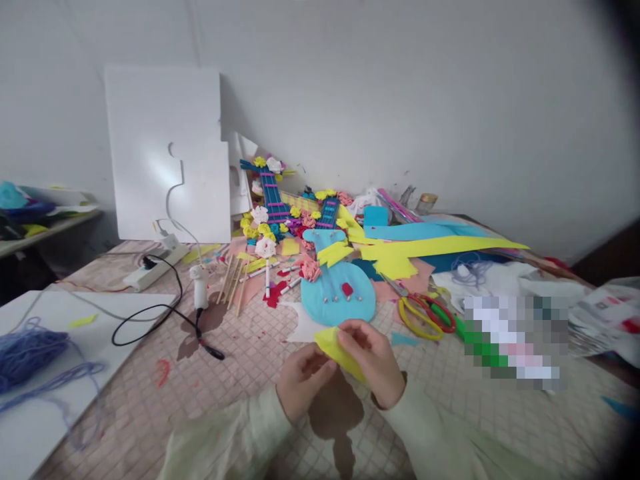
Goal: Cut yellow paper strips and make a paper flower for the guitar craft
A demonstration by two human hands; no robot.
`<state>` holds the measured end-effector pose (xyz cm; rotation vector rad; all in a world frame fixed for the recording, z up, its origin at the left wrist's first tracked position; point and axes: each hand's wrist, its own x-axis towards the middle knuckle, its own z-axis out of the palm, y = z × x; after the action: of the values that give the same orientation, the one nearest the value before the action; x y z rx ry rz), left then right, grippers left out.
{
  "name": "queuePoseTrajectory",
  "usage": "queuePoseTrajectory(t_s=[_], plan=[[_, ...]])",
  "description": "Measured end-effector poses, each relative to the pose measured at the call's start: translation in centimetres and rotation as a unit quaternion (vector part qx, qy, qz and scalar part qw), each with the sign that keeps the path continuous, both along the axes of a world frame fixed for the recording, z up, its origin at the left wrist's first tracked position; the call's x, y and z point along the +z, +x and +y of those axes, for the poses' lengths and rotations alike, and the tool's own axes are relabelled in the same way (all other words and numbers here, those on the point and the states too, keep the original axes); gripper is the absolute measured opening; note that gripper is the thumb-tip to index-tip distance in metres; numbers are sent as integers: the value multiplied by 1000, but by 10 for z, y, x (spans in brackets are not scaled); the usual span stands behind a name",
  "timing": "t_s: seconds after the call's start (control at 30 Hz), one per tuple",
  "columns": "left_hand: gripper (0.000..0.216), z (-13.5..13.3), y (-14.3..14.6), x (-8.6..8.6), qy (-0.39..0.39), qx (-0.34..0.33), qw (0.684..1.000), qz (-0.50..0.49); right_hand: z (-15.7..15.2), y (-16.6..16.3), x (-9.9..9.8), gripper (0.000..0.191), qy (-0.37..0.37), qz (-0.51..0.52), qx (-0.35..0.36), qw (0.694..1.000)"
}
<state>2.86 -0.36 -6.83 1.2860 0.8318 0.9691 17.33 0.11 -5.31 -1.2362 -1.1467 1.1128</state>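
Note:
Above the near part of the table, both hands pinch a piece of yellow crepe paper (345, 359). My left hand (303, 380) is closed on its left edge, with thumb and fingertips at the paper. My right hand (375, 363) is closed on its upper right part, and those fingers hide some of it. Just beyond the hands lies a light-blue rounded cut-out (325, 283) with a small red piece (347, 289) on it. A coral crinkled paper flower (311, 269) sits at its left side, and cut yellow strips (334, 253) lie across its narrow part.
Scissors (420, 317) with yellow and red handles lie at the right. To the left are a white glue gun (199, 287), thin wooden sticks (235, 280), a power strip (156, 261) and blue yarn (30, 353). Flower-decorated blue shapes (274, 193) stand at the back.

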Motion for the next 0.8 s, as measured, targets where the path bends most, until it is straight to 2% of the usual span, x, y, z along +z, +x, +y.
queuePoseTrajectory(t_s=[0.13,0.23,0.3,0.4,0.47,0.53,0.67,0.73,0.8], plan=[[20,2,5,13,-17,-4,1000,7,-6,13,16,34,11,-58,60,996],[15,4,5,22,25,-3,997,72,-5,24,31,34,18,-133,100,986],[12,7,5,27,47,-34,990,129,-4,29,38,30,13,-161,150,975],[8,11,5,29,47,-68,985,154,-3,29,40,19,3,-165,223,961],[10,11,5,27,41,-72,986,144,-3,26,35,18,-7,-131,204,970],[18,10,6,22,29,-79,989,124,-4,23,28,20,-23,-83,143,986],[30,11,3,12,-32,-73,992,100,-8,23,13,26,-40,-38,76,996],[33,17,-2,10,-56,-73,990,110,-10,29,6,27,3,-73,53,996],[33,25,-8,8,-69,-88,986,123,-12,37,-2,27,102,-168,31,980]])
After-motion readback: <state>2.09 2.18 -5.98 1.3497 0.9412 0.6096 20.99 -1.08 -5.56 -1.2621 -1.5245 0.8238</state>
